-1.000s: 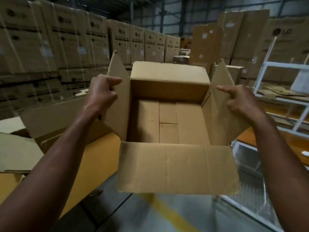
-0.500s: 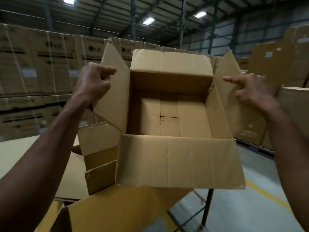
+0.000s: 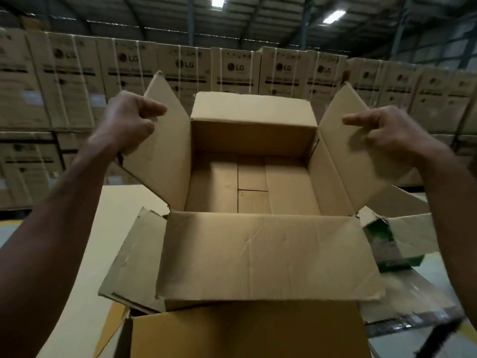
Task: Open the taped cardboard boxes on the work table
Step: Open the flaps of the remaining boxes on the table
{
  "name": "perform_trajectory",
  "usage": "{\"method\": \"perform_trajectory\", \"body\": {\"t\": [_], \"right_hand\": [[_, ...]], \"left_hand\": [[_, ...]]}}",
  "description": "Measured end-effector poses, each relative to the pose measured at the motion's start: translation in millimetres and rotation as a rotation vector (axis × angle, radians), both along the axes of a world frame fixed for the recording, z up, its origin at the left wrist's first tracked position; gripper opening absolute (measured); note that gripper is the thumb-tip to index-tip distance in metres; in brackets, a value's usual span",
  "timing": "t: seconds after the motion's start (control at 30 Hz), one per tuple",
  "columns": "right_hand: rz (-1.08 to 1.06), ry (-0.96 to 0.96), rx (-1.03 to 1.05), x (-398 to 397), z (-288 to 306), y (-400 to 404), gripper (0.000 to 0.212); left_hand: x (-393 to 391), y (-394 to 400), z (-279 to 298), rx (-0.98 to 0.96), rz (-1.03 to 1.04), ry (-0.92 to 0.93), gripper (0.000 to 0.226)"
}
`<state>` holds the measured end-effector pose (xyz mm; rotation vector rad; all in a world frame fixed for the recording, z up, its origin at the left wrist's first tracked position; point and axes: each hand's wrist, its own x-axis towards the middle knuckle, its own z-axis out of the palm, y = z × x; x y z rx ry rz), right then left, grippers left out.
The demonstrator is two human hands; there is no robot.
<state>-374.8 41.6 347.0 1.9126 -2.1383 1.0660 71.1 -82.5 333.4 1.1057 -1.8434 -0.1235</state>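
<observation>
Stacks (image 3: 62, 81) of printed cartons at 10 to 2 o'clock, far back. Left hand (image 3: 126, 122) at 9, clenched round left flap (image 3: 165, 148), pulling outward. Box (image 3: 254, 177) dead centre, held up, open, empty, over other cardboard (image 3: 134, 257). Right hand (image 3: 387, 130) at 3, pinching right flap (image 3: 346, 151), probably to spread and carry.

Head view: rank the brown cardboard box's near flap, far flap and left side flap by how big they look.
1. Near flap of the open brown cardboard box, largest by far, though closest to the camera.
2. Left side flap and far flap look about alike; the left hand covers part of the side flap, so unranked.
</observation>
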Motion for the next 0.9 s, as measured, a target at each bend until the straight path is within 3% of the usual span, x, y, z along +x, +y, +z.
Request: {"method": "perform_trajectory", "body": {"t": [0.27,0.47,0.67,0.9], "right_hand": [[0.146,-0.108,0.232,-30.9,-51.0,-99.7,0.063],[0.202,-0.116,0.364,-43.7,-103.1,-139.4,0.064],[0.235,-0.179,0.466,-44.2,-147.8,-159.1,0.067],[0.234,-0.127,0.554,-32.5,-193.9,-159.8,0.062]], "left_hand": [[-16.8,-39.4,-35.7,0.229,0.202,-0.080,0.044],[-27.9,-50.1,-93.1,0.379,0.311,-0.116,0.045],[-29.2,-59.6,-143.1,0.513,0.339,-0.165,0.049],[-16.7,-69.6,-176.6,0.519,0.282,-0.154,0.048]]}}
